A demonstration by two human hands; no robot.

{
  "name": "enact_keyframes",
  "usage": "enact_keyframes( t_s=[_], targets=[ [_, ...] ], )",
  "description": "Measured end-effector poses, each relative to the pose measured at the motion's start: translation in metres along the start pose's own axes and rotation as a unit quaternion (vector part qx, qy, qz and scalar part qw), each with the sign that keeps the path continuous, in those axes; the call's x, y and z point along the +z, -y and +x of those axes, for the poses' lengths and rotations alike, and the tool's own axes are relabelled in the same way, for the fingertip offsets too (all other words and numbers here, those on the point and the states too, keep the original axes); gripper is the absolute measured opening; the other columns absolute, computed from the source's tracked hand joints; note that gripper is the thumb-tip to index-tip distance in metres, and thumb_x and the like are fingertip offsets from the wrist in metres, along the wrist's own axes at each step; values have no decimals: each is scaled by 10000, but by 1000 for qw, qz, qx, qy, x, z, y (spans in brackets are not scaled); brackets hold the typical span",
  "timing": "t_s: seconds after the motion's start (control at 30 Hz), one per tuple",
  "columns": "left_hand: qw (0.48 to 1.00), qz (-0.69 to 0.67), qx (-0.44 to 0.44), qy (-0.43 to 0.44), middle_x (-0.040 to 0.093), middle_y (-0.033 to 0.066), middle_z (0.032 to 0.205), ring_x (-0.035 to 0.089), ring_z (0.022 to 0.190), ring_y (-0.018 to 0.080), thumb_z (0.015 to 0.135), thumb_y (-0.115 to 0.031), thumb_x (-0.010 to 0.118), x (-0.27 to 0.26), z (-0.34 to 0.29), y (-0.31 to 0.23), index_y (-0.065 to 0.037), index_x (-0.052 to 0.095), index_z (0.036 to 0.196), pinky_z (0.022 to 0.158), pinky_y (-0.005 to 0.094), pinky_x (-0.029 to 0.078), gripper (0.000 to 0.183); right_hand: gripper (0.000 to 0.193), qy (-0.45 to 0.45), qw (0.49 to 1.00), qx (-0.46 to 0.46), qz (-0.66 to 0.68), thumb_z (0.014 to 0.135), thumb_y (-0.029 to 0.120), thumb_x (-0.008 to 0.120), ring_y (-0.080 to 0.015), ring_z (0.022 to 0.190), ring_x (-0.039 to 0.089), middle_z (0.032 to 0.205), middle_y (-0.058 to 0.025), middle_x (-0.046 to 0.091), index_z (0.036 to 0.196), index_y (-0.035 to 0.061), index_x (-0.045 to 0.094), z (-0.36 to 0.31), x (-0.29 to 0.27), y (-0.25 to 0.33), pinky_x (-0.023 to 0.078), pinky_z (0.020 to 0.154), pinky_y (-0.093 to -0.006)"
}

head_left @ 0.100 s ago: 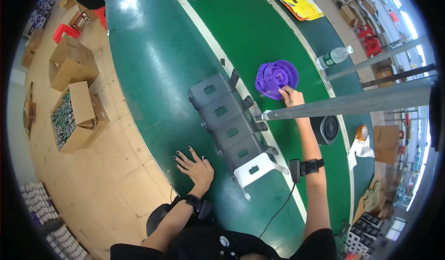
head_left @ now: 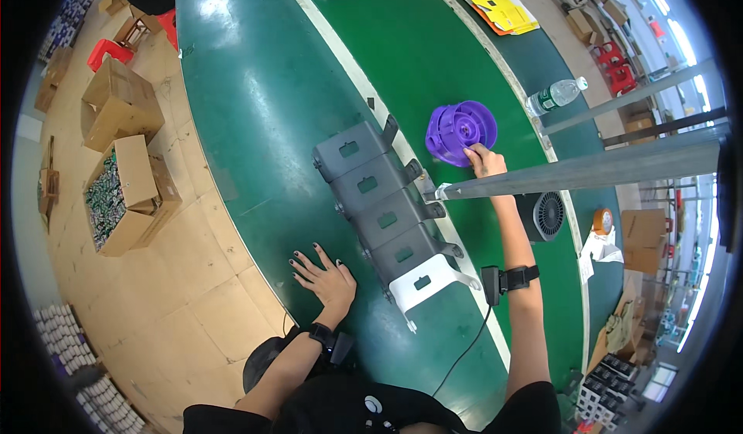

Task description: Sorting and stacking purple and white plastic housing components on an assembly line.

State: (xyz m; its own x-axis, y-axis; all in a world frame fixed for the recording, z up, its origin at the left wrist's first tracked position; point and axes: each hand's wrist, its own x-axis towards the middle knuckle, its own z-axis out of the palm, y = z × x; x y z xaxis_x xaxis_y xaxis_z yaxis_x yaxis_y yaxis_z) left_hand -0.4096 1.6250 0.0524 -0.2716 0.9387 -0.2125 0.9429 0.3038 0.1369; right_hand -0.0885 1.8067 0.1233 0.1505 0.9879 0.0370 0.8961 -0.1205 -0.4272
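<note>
From my remote seat I see a purple round plastic housing (head_left: 462, 131), uniform in colour, a plain bright green flat belt (head_left: 402, 55), four dark grey bent plates (head_left: 379, 202) and one white bent plate (head_left: 435, 271). I make out slats rayed across a black round grille (head_left: 549, 216) and dark rectangles marking a yellow flat sheet (head_left: 515, 8).

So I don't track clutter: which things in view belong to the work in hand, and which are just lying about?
Likely in the work:
purple round part, pinched by the right hand
dark brackets and white bracket, near the spread left hand

Apparently just lying about:
plastic bottle
orange tape roll
yellow papers
black vented device
</note>
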Motion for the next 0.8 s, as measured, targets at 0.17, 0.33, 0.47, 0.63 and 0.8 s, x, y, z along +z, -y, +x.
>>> enact_keyframes(
  t_s=[0.17,0.33,0.47,0.63,0.8],
  targets=[
    [1000,5,3,3,3,341,1387,-4,1277,509,828,-270,432,-2,-1,-2,-28,150,1385,1002,596,50,669,230,-37,999,-3,-8,832,312,557,-358,681,602,717,-178,611,864,93,622,-8,4,-2,475,608,-432],
    [1000,-3,-7,20,-5,338,1389,-16,1278,510,831,-271,430,-2,0,1,-36,131,1390,1005,591,35,676,223,-32,999,3,-25,829,302,564,-358,677,601,722,-185,609,855,86,616,-14,8,0,476,598,-428],
    [999,-10,-14,30,-9,337,1390,-21,1278,510,830,-270,432,-2,-1,2,-37,137,1390,1006,590,25,675,223,-42,998,27,-24,831,302,563,-354,657,600,707,-186,606,845,86,619,-18,9,-1,474,581,-427],
    [1000,-15,-6,24,-9,340,1389,-25,1277,511,825,-268,437,-3,0,1,-34,148,1386,1003,595,20,674,221,-8,1000,20,-18,831,300,562,-352,648,600,697,-185,604,836,88,622,-19,4,-9,469,576,-433],
    [999,-27,-4,27,-4,344,1386,-12,1275,514,819,-258,442,-5,2,-4,-20,163,1379,1002,600,32,669,237,-2,999,25,-37,837,317,549,-356,680,600,711,-175,610,825,93,623,-21,-1,-8,467,604,-442]
  ],
)
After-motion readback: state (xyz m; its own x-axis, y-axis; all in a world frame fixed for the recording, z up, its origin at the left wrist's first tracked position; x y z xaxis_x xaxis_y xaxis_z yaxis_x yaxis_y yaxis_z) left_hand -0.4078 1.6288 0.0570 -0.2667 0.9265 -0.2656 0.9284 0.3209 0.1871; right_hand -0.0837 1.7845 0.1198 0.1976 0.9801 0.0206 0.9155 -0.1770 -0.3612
